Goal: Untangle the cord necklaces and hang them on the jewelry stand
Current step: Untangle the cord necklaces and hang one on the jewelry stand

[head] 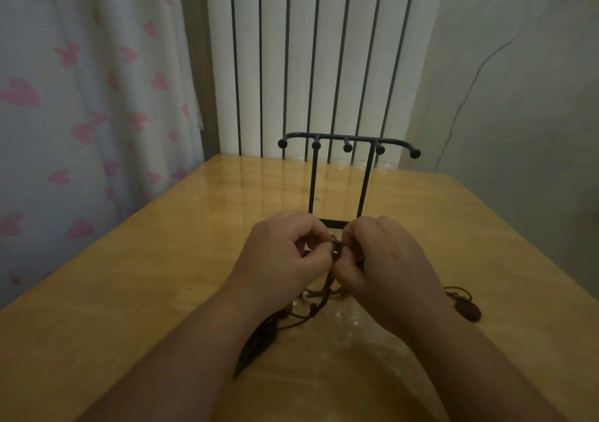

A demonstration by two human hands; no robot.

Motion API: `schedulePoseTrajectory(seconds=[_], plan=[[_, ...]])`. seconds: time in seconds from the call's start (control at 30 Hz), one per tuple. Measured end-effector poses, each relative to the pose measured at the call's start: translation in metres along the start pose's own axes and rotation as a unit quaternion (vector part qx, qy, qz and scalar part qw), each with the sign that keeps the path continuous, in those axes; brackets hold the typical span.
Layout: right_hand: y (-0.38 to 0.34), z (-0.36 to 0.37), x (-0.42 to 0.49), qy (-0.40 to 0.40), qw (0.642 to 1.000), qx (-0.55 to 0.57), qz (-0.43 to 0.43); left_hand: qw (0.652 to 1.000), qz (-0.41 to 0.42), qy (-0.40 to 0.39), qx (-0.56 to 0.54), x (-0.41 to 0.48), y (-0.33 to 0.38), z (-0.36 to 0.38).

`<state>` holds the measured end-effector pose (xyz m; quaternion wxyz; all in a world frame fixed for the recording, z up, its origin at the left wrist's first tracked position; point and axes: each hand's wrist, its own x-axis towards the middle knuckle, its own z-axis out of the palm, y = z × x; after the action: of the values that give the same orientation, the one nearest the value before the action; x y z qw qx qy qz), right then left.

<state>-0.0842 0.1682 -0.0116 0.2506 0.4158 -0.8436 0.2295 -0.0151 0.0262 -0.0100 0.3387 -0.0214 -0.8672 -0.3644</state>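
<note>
The left hand point(285, 253) and right hand point(385, 269) meet knuckle to knuckle above the table point(155, 279), both with fingers curled. Each pinches the same bunch of brown cords point(328, 284) between thumb and fingertips, and a small knot of cord shows in the gap between the two thumbs. How many strands each hand holds cannot be told.

From the pinch the cords drop between the wrists to the tabletop, where they lie in a loose tangle. A white bead point(304, 296) sits on one strand just under the left hand. Further down, beside the left forearm, a dark leaf pendant point(256, 347) lies flat with its tip pointing toward the person. Another strand runs out past the right wrist to an oval pendant point(468, 311) resting on the table on that hand's outer side.

Just beyond the fingers stands the stand point(313, 181), a black wire frame. Its flat base is partly hidden by the knuckles. Two thin posts rise to a top bar with five knobbed pegs.

Behind the table's far edge is a white radiator point(275, 65). A curtain point(81, 97) printed with pink hearts hangs far out to the left. A thin wire point(479, 65) trails down the wall to the right.
</note>
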Motion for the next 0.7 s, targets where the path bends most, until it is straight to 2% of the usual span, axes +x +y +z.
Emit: schedulePoseTrajectory(seconds=[0.23, 0.43, 0.57, 0.63, 0.7], plan=[[0.0006, -0.0022, 0.0002, -0.059, 0.998, -0.003, -0.026, 0.998, 0.039, -0.024, 0.043, 0.0012, -0.0026, -0.0003], [-0.0015, -0.0018, -0.0014, -0.099, 0.994, 0.009, -0.044, 0.989, -0.046, -0.135, 0.040, 0.0034, -0.0021, -0.0048], [-0.0037, -0.0011, -0.0025, -0.089, 0.995, 0.021, -0.051, 0.976, -0.097, -0.195, -0.010, 0.0038, -0.0015, -0.0063], [-0.0042, -0.0004, -0.0037, -0.056, 0.997, 0.036, -0.033, 0.971, -0.127, -0.193, -0.069, 0.0037, -0.0006, -0.0068], [-0.0063, 0.0027, -0.0051, -0.016, 0.995, 0.098, 0.013, 0.960, -0.156, -0.182, -0.143, 0.0025, 0.0006, -0.0065]])
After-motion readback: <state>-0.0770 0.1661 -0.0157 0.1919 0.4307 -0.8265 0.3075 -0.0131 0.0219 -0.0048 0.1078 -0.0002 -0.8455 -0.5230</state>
